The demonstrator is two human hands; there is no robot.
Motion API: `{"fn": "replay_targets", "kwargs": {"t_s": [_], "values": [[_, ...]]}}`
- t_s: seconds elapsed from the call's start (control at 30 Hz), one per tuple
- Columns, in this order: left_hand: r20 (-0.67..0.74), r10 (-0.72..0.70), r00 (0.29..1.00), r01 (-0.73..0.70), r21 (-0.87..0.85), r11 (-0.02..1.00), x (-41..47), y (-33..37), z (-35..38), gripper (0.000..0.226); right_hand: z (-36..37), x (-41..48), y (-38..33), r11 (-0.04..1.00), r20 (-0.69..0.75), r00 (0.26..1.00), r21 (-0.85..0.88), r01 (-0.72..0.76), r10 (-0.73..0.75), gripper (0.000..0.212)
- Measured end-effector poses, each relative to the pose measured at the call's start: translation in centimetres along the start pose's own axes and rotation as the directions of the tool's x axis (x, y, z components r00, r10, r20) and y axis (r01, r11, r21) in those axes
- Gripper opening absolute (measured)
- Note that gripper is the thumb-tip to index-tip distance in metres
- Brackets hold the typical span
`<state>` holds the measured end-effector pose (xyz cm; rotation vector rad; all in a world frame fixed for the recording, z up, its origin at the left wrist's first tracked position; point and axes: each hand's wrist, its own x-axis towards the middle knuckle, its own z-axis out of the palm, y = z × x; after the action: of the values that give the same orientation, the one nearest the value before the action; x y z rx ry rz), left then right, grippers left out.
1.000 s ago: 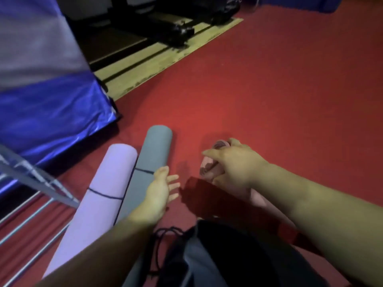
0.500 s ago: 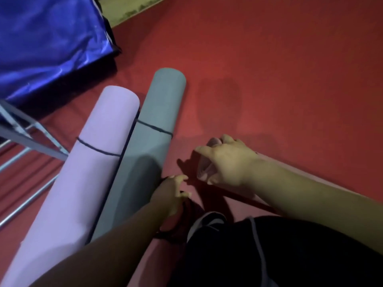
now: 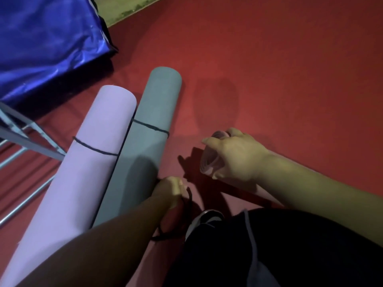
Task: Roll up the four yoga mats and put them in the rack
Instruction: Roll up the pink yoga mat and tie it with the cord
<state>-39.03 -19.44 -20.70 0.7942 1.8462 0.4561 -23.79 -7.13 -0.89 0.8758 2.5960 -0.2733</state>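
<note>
Left hand (image 3: 171, 190) has dropped, gripping black cord (image 3: 189, 196) on red floor (image 3: 269, 69).

The left hand (image 3: 170, 189) has dropped from hovering open over the grey mat (image 3: 153, 121) to closing, apparently, on the black cord (image 3: 189, 195).

The left forearm (image 3: 103, 235) slants up from the lower left, in shadow, with the wrist straight. The left grip (image 3: 170, 189) is a small fist, knuckles up, fingers curled round a black cord (image 3: 189, 196). The right forearm (image 3: 310, 187) enters from the right, well lit. The right grip (image 3: 234, 156) lies palm down, fingers and thumb curled over the end of a rolled pink mat (image 3: 208, 162), forefinger stretched forward. The two grips are near each other, not touching.
</note>
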Motion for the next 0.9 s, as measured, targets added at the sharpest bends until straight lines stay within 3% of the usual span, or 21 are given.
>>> {"fn": "replay_targets", "kwargs": {"t_s": [0.07, 0.27, 0.53, 0.7, 0.8, 0.87, 0.9], "values": [[-0.026, -0.001, 1.000, 0.001, -0.034, 0.999, -0.4, 1.6, -0.8, 0.038, -1.2, -1.1, 0.6, 0.999, -0.041, 0.999, 0.034, -0.033, 0.034, 0.094], [-0.091, 0.234, 0.968, -0.252, -0.324, 0.912, -5.2, 13.4, -5.2, 0.035, -6.5, -6.7, 3.8, 0.985, -0.249, 0.959, 0.135, -0.106, 0.137, 0.103], [-0.082, 0.513, 0.854, -0.498, -0.410, 0.764, -15.3, 32.8, -7.3, 0.024, -14.9, -21.2, 8.5, 0.937, -0.555, 0.767, 0.304, -0.175, 0.323, 0.110], [-0.043, 0.705, 0.708, -0.685, -0.287, 0.670, -24.9, 42.5, -5.3, 0.019, -17.7, -30.9, 9.2, 0.893, -0.719, 0.549, 0.431, -0.130, 0.427, 0.111], [-0.057, 0.814, 0.578, -0.805, -0.205, 0.557, -30.3, 45.8, -3.5, 0.020, -19.0, -36.1, 9.4, 0.875, -0.787, 0.409, 0.480, -0.065, 0.462, 0.117], [-0.065, 0.891, 0.450, -0.893, -0.041, 0.448, -33.2, 46.8, -2.4, 0.021, -19.1, -38.8, 9.2, 0.866, -0.799, 0.375, 0.500, -0.021, 0.470, 0.125], [-0.052, 0.910, 0.412, -0.910, 0.021, 0.414, -34.3, 47.0, -1.7, 0.021, -18.8, -39.6, 9.0, 0.853, -0.782, 0.397, 0.522, -0.006, 0.481, 0.131]]}}
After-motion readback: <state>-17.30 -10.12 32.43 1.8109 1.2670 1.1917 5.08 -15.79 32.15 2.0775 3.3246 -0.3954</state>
